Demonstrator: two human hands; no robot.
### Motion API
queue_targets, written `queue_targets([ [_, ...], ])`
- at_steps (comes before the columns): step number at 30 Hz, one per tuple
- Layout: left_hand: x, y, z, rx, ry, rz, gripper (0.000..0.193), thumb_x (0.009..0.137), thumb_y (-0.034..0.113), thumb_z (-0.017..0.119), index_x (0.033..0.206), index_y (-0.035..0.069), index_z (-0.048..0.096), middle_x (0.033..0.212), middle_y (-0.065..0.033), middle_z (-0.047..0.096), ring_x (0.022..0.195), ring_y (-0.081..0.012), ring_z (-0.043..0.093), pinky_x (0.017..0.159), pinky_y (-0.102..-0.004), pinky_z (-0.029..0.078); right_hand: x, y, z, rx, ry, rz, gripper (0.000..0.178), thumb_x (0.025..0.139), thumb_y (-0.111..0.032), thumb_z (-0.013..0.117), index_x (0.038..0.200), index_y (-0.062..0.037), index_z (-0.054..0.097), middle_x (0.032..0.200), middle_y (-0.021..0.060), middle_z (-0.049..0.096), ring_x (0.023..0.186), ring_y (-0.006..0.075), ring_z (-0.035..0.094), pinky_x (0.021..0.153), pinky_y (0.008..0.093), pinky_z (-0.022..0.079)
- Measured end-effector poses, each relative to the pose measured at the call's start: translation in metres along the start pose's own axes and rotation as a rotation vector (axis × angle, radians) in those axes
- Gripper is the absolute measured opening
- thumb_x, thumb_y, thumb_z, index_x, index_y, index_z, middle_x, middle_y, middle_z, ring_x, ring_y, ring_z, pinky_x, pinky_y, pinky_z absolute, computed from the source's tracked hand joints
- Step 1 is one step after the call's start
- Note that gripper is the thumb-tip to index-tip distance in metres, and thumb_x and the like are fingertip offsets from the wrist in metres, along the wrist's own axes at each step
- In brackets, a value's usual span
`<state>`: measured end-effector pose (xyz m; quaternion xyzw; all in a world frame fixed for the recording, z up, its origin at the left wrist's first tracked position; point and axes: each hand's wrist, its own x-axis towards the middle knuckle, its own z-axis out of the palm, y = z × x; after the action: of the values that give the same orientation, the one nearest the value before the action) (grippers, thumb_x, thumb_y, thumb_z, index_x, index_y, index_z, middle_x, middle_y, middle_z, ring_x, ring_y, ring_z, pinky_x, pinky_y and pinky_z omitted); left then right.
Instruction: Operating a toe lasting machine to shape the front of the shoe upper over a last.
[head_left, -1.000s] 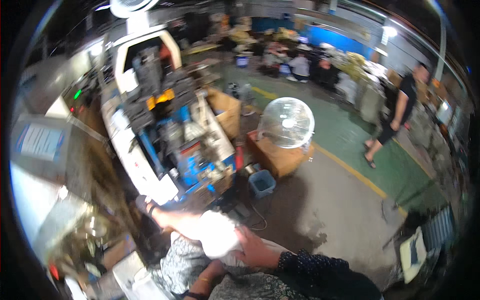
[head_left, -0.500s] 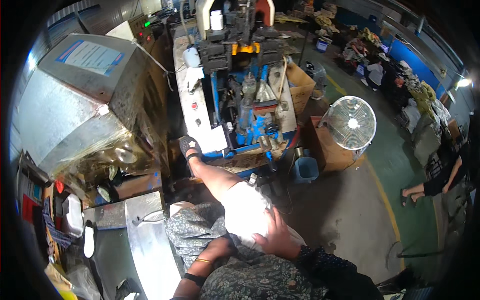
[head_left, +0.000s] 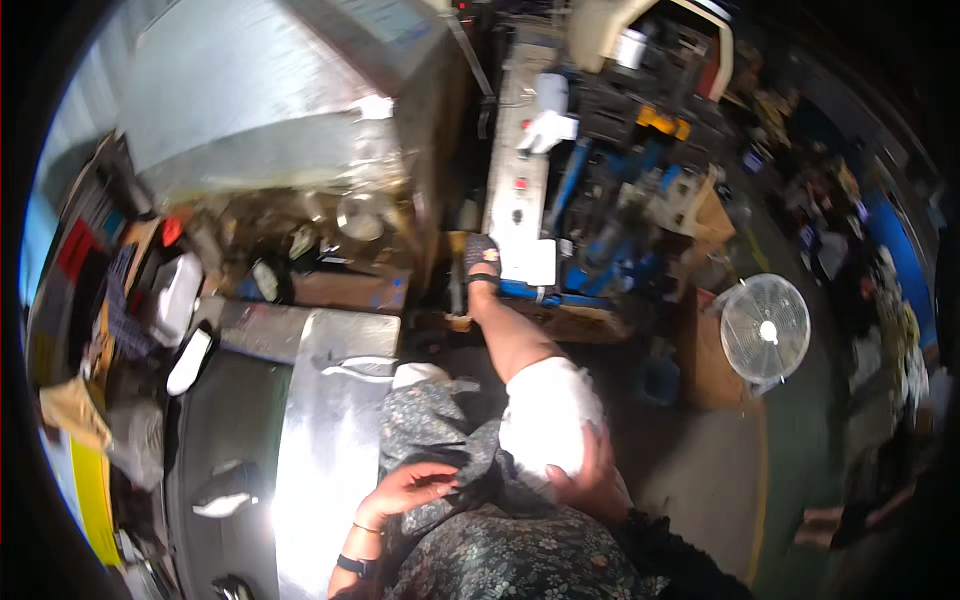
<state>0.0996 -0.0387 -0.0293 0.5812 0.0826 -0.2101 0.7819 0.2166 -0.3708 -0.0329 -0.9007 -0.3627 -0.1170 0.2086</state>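
My right hand (head_left: 592,475) lies with fingers spread on the white, overexposed cloth (head_left: 548,415) over my raised knee. Hovering above the patterned fabric (head_left: 430,430) of my lap is my left hand (head_left: 410,492), its fingers stretched out and nothing visible in them. A bare metal bench (head_left: 335,440) runs beside the left hand. My sandalled foot (head_left: 482,258) is propped at the near end of a white control panel (head_left: 518,215) with red buttons.
On the left, a dark belt (head_left: 240,425) carries a white-soled shoe (head_left: 190,362) and another shoe piece (head_left: 228,503). A large metal housing (head_left: 260,90) stands beyond it. A blue machine (head_left: 570,185), a round fan (head_left: 765,330) and a cardboard box (head_left: 700,355) stand ahead and right.
The view has swung left, shifting the scene rightward and blurring it. My left hand has lifted off my lap and its fingers have straightened. The right hand remains on the white cloth.
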Motion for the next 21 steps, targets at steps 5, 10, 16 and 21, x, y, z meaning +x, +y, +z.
queue_targets([
  [5,-0.042,-0.004,-0.072,0.07,0.371,0.039,0.029,0.096,0.007,0.064,0.124,0.001,0.064,0.113,-0.007,0.07,0.107,-0.0151,0.064,0.094,-0.0273,0.05,0.004,-0.011,-0.009,0.201,-0.053,0.168,0.092,0.082,-0.035,0.071,0.146,0.0096,0.023,0.144,0.0435,0.026,0.132,0.059,0.034,0.109,0.0598,0.034],
  [10,-0.099,0.029,-0.19,1.255,0.846,-0.14,0.064,0.074,0.026,0.08,0.131,0.004,0.06,0.126,-0.0161,0.065,0.119,-0.0294,0.061,0.103,-0.0402,0.046,-0.002,-0.004,0.002,0.172,-0.052,0.325,0.096,0.078,-0.03,0.069,0.15,0.0079,0.017,0.15,0.0369,0.024,0.138,0.0513,0.03,0.113,0.0534,0.029],
  [16,-0.276,0.023,-0.28,1.06,0.729,-0.844,0.111,0.049,0.028,0.091,0.147,0.01,0.042,0.143,-0.0145,0.053,0.135,-0.0349,0.046,0.119,-0.0435,0.028,0.005,-0.019,-0.008,0.104,0.016,0.326,0.096,0.077,-0.025,0.066,0.151,0.0081,0.015,0.152,0.0331,0.025,0.141,0.0467,0.029,0.116,0.0499,0.026],
  [21,-0.265,-0.035,-0.287,1.289,1.166,-0.572,0.118,0.051,0.03,0.094,0.151,0.019,0.033,0.147,-0.0173,0.047,0.135,-0.0376,0.043,0.114,-0.0434,0.036,0.007,-0.031,-0.008,0.038,0.032,0.377,0.092,0.079,-0.025,0.065,0.151,0.0086,0.018,0.151,0.0336,0.027,0.14,0.0473,0.031,0.115,0.05,0.027],
])
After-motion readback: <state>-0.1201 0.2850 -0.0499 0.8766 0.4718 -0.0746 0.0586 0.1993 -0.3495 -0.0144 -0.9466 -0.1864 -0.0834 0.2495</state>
